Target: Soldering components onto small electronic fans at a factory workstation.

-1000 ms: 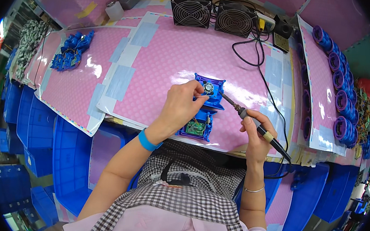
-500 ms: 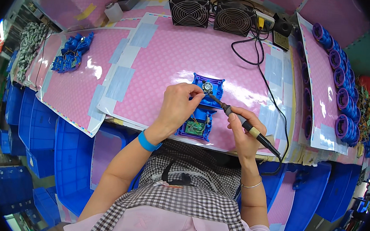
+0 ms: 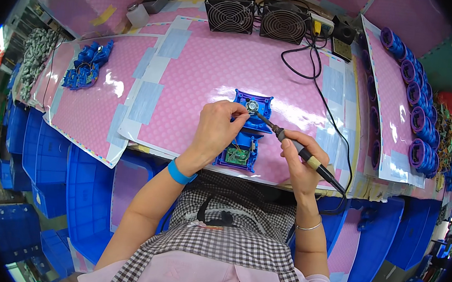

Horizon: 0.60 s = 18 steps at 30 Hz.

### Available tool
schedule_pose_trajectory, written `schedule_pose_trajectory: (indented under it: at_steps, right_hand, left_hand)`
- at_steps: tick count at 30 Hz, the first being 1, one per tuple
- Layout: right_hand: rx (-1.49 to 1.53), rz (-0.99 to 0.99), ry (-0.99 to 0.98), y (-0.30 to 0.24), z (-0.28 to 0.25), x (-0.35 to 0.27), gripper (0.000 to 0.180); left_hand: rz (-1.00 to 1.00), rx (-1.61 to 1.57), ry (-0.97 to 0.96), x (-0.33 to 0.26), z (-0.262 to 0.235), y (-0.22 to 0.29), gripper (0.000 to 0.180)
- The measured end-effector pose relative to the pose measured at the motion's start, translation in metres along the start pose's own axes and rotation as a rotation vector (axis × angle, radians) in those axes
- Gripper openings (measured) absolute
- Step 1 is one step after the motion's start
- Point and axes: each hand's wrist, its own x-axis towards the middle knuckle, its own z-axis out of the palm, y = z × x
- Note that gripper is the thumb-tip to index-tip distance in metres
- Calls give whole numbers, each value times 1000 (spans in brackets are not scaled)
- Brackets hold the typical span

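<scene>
My right hand point(image 3: 304, 161) grips a soldering iron point(image 3: 310, 159), its tip slanting up and left to a small round speaker point(image 3: 252, 107). That speaker sits in the far half of an opened blue plastic housing point(image 3: 260, 123). Thumb and forefinger of my left hand point(image 3: 217, 129) pinch a thin wire point(image 3: 243, 115) beside the speaker, close to the iron's tip. Nearer to me lies the housing's other half, with a green circuit board point(image 3: 237, 156) and wires inside. My left hand covers part of the housing's left side.
Two black fans point(image 3: 230, 14) stand at the back, beside an iron stand point(image 3: 345, 33). The iron's cord point(image 3: 340, 129) loops over the bench's right side. Blue-purple housings point(image 3: 420, 121) line the right; more blue parts point(image 3: 87, 64) lie left. Blue bins point(image 3: 89, 199) sit below the edge.
The soldering iron's tip has shifted slightly up and left, onto the speaker's edge. My left hand has stayed nearly still with the wire.
</scene>
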Motion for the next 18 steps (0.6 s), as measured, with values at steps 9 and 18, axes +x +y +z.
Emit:
schedule_pose_trajectory:
  at_steps: [9,18]
  right_hand:
    - [83,94,86,-4,-15,-4,19]
    - [111,108,262,-16,-31,-5,23]
  left_hand:
    - [10,-2,-3,2,2,-2,14]
    - [227,177,117,-12,-13,22,14]
